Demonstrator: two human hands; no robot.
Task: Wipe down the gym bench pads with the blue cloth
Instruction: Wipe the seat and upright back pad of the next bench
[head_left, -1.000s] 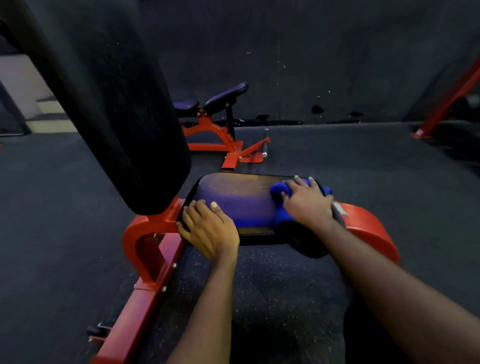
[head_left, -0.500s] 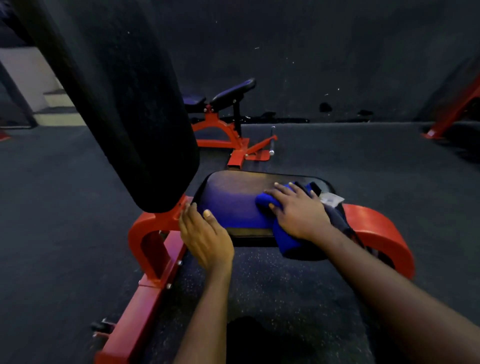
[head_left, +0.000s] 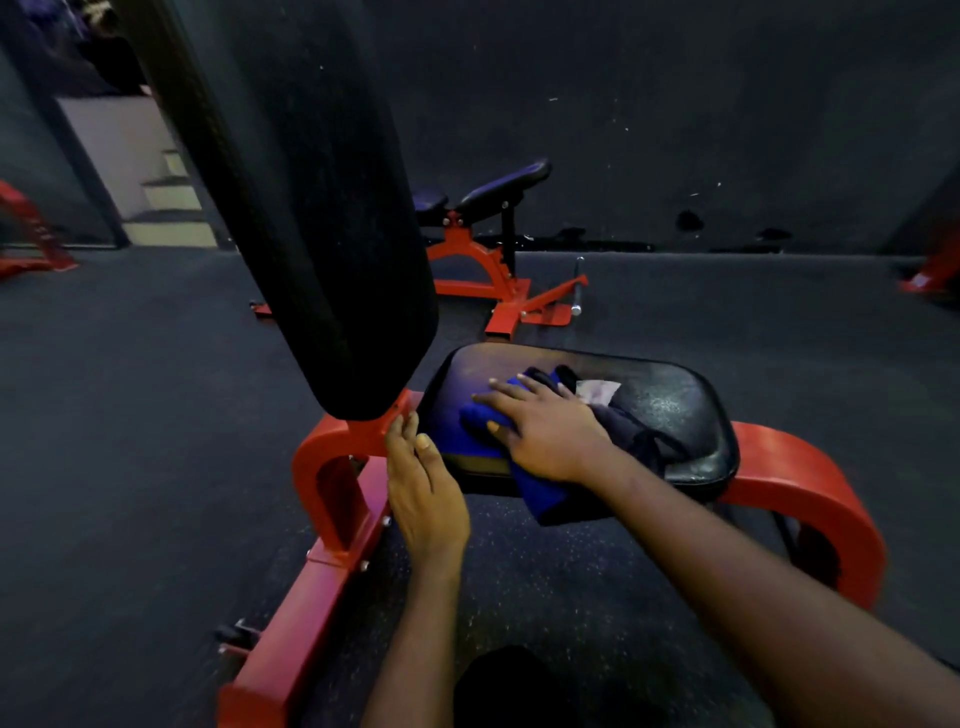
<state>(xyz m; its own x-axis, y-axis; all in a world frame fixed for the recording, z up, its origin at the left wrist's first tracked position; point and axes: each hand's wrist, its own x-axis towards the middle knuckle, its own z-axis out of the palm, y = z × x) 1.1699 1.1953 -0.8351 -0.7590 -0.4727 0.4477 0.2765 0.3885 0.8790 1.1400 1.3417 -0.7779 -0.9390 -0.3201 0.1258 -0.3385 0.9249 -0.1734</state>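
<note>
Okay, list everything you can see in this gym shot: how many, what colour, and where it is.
seat pad: one, black, centre, on the red frame
back pad: one, black, raised steeply, upper left
blue cloth: one, blue with a darker part and a white tag, on the seat pad, draped over its near edge
bench frame: one, red, under both pads
second bench: one, dark pads on a red frame, near the back wall
steps: one flight, pale, far left background
floor: one, dark, all around
left hand: one, fingers straight, at the seat pad's left edge
right hand: one, flat on the blue cloth, pressing it to the seat pad
</note>
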